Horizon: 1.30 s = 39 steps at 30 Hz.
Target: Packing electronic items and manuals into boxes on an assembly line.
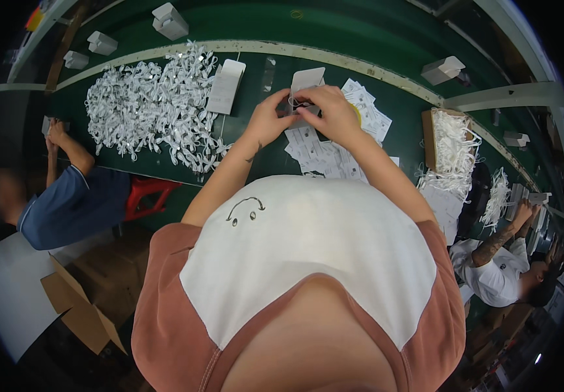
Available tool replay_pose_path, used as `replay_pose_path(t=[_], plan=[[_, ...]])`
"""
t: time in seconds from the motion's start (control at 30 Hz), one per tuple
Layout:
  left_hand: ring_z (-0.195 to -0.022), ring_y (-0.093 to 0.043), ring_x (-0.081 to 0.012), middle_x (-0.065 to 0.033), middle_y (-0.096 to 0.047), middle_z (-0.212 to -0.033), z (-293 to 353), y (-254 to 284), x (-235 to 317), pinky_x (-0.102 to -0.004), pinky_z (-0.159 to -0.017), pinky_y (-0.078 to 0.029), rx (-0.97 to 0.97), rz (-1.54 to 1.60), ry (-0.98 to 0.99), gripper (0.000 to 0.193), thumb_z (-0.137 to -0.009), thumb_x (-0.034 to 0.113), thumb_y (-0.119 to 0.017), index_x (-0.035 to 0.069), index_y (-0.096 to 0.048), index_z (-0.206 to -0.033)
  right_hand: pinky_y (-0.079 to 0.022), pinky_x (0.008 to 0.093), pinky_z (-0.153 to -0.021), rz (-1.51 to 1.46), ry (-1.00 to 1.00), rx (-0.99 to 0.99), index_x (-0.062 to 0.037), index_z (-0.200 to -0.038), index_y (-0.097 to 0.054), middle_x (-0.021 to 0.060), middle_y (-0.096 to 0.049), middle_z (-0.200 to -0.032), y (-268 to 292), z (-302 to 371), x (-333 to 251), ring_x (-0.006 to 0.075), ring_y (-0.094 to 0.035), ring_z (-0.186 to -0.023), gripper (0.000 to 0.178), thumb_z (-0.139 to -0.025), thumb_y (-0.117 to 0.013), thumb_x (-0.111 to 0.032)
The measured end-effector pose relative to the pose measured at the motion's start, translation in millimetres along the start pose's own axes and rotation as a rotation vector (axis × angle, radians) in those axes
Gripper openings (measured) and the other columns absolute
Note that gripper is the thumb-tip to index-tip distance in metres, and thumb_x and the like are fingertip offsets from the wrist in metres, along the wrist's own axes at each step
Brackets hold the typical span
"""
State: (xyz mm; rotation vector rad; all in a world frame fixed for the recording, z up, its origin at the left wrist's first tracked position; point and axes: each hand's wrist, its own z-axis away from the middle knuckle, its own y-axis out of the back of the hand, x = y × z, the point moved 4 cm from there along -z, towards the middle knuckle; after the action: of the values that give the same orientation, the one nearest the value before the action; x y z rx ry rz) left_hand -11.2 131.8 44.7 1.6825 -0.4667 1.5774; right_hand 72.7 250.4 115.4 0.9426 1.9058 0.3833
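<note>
My left hand (pixel 269 122) and my right hand (pixel 332 112) meet over the table around a small white box (pixel 307 78), whose flap stands up behind the fingers. Both are closed on its sides; the fingers hide most of the box body. A thin white cord loops at the box's opening between the hands. Loose printed paper slips (pixel 324 157) lie under and beside my right wrist, with more slips (pixel 368 111) fanned out to the right, next to something yellow. Left of my left hand stands an open white box (pixel 226 87).
A big heap of bundled white cables (pixel 154 108) covers the table's left. On the right is a cardboard carton (pixel 430 140) of white cables. White boxes (pixel 169 21) sit on the green belt behind a raised ledge (pixel 262 47). One person works at each side.
</note>
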Motion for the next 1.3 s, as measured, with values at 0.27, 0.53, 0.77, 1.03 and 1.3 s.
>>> replay_pose_path(t=[0.27,0.53,0.77,1.03,1.3], plan=[[-0.094,-0.057,-0.0174,-0.0135,-0.057,-0.106,7.1,-0.3,0.4,-0.0291,-0.075,-0.051,0.007,0.076,-0.020,0.056,-0.067,0.005,-0.070,-0.001,-0.048,-0.117,-0.039,0.0350,-0.077,-0.084,0.013,0.018,-0.0092,-0.082,-0.059,0.0031,-0.059,-0.076,-5.0,4.0,-2.3,0.0224,-0.055,-0.078,0.012,-0.071,-0.061,-0.007],[-0.095,-0.057,-0.0180,-0.0134,-0.057,-0.106,4.1,-6.8,-6.9,-0.0289,-0.076,-0.050,-0.019,0.064,0.009,0.056,-0.067,0.009,-0.071,0.001,-0.049,-0.117,-0.039,0.0351,-0.076,0.011,0.001,0.014,-0.0094,-0.081,-0.060,0.0028,-0.058,-0.076,-4.6,12.1,10.5,0.0223,-0.055,-0.077,0.014,-0.068,-0.062,-0.004],[-0.096,-0.057,-0.0240,-0.0164,-0.056,-0.110,0.8,-9.1,2.4,-0.0310,-0.076,-0.049,-0.035,-0.173,-0.036,0.056,-0.066,0.013,-0.071,0.001,-0.049,-0.116,-0.036,0.0363,-0.083,0.257,0.004,-0.253,-0.0053,-0.077,-0.062,0.0060,-0.059,-0.088,-9.5,5.8,21.0,0.0227,-0.053,-0.089,0.010,-0.067,-0.060,-0.005],[-0.093,-0.059,-0.0274,-0.0158,-0.056,-0.111,-4.4,-4.3,4.2,-0.0314,-0.075,-0.050,-0.029,-0.162,0.024,0.058,-0.064,0.012,-0.071,0.002,-0.049,-0.117,-0.032,0.0372,-0.092,0.226,0.133,-0.367,-0.0044,-0.076,-0.063,0.0071,-0.058,-0.089,-6.0,0.2,7.5,0.0222,-0.050,-0.098,0.020,-0.076,-0.059,-0.024],[-0.099,-0.056,-0.0237,-0.0131,-0.056,-0.110,-49.2,-6.5,-1.1,-0.0314,-0.077,-0.050,-0.080,-0.046,-0.039,0.056,-0.066,0.008,-0.070,0.002,-0.049,-0.117,-0.032,0.0410,-0.093,0.153,-0.066,-0.075,-0.0045,-0.093,-0.060,0.0081,-0.055,-0.098,17.0,-7.6,42.2,0.0257,-0.047,-0.103,0.024,-0.076,-0.061,-0.021]])
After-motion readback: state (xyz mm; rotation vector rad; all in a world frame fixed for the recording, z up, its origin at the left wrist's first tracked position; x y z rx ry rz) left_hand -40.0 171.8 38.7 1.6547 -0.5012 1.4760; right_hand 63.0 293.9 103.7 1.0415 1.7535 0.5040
